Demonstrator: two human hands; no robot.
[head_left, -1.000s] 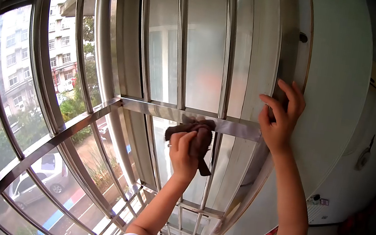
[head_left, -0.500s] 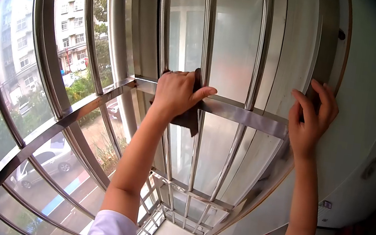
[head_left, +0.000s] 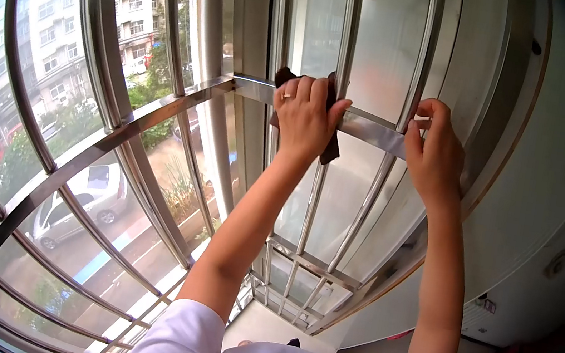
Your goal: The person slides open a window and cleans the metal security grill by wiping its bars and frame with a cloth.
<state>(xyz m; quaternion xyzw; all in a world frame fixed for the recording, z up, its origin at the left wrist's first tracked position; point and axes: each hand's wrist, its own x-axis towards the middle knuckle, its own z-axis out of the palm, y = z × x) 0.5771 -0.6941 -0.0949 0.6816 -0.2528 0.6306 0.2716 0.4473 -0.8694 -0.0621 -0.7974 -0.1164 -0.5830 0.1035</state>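
Note:
My left hand (head_left: 303,118), with a ring on one finger, presses a dark brown cloth (head_left: 330,151) around the shiny horizontal metal rail (head_left: 370,130) of the window grille. Parts of the cloth stick out above the fingers and hang below the rail; the rest is under the palm. Farther right along the rail, my right hand (head_left: 438,151) has its fingers bent around the edge of a vertical metal bar (head_left: 425,59). Its fingertips are partly hidden at the bar.
Frosted glass (head_left: 385,46) stands behind the bars. More grille bars (head_left: 110,44) curve along the left, with a white car (head_left: 89,193) and buildings outside. A pale curved panel (head_left: 552,157) is at the right, and a lower rail (head_left: 313,266) crosses below.
My right hand has left the wide frame at the right and moved left to the vertical bar. My left hand stays on the cloth at the rail. The whole view has shifted.

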